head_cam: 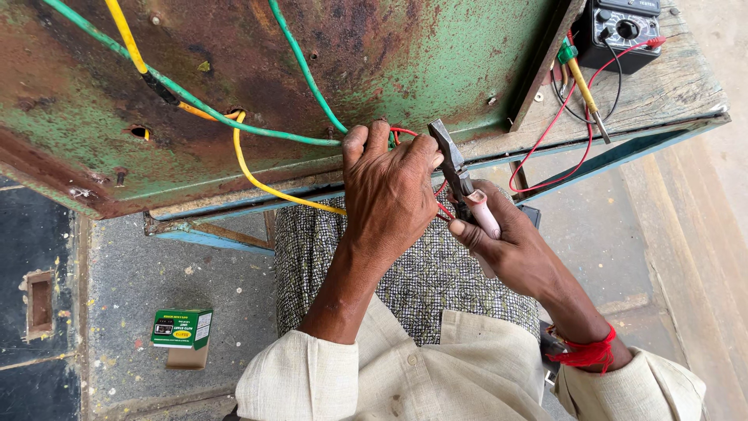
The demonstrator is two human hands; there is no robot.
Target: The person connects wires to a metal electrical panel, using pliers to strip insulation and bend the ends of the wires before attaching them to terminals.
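Rust-streaked green metal panel (234, 86) is seen filling the upper left, resting on a blue-painted frame (210, 234). Below it, on the grey floor, a small green box (181, 328) is set upright, well apart from the hands. Across the panel a yellow wire (257, 175) and a green wire (304, 70) are run; the yellow one is led down and to the right until it is hidden behind the left hand (389, 195), and the green one is likewise led towards that hand.

At the middle, the left hand is laid palm-down at the lower edge of the panel, its fingers curled over the wire ends; exactly what is pinched beneath them cannot be told. A thin red wire (557, 125) is seen emerging beside that hand and looping to the right.

Just beside it, the right hand (510, 245) is closed around the pale handles of a pair of pliers (460, 183), whose dark nose is pointed up against the left hand's fingertips, at the panel's edge. A red thread band (584, 351) is worn on the right wrist.

At the upper right, on a worn wooden board (662, 86), a black multimeter (623, 31) is placed, with a yellow-handled probe (580, 82) lying beside it.
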